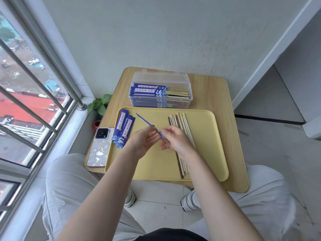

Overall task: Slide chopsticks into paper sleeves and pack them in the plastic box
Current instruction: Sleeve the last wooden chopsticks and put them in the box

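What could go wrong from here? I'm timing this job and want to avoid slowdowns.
The blue sleeve is held edge-on between the left hand and right hand, so its mouth may stay flat and crease. The right forearm lies over the loose chopsticks and could scatter them. The plastic box looks nearly full.

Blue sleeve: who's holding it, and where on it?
Both hands pinch the blue paper sleeve near its near end: left hand by the middle, right hand at the end. Its far end sticks out free.
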A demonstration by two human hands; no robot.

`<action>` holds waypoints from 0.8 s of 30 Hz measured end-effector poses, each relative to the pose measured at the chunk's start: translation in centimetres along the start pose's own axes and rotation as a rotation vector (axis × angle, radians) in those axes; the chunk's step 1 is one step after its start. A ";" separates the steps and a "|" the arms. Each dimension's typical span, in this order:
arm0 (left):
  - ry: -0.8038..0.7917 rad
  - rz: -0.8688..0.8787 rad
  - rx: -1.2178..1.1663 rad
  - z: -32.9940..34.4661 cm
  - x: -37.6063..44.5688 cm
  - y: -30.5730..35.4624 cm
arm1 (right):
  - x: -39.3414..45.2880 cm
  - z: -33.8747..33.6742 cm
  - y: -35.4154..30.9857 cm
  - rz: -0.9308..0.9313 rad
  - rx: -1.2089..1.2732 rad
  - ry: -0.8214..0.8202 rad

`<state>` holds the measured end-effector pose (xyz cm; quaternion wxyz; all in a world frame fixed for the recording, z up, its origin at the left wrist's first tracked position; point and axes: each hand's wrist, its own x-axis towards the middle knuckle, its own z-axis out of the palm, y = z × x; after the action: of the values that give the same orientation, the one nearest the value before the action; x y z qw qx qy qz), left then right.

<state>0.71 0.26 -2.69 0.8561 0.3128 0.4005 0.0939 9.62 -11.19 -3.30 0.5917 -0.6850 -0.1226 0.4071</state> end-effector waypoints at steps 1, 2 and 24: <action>-0.007 0.007 -0.004 0.2 0.0 0.0 | -0.1 -0.2 -0.1 -0.013 0.006 0.000; -0.013 0.016 -0.010 0.3 0.0 -0.1 | -0.2 -0.5 -0.2 -0.030 0.000 -0.002; 0.025 0.713 1.677 2.0 -0.5 -0.4 | -1.2 -3.5 -1.4 -0.223 -0.532 0.155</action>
<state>1.85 -1.15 -1.67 0.2638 0.9370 0.2263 0.0343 11.74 -14.07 -1.63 0.4399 -0.8274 -0.2539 0.2396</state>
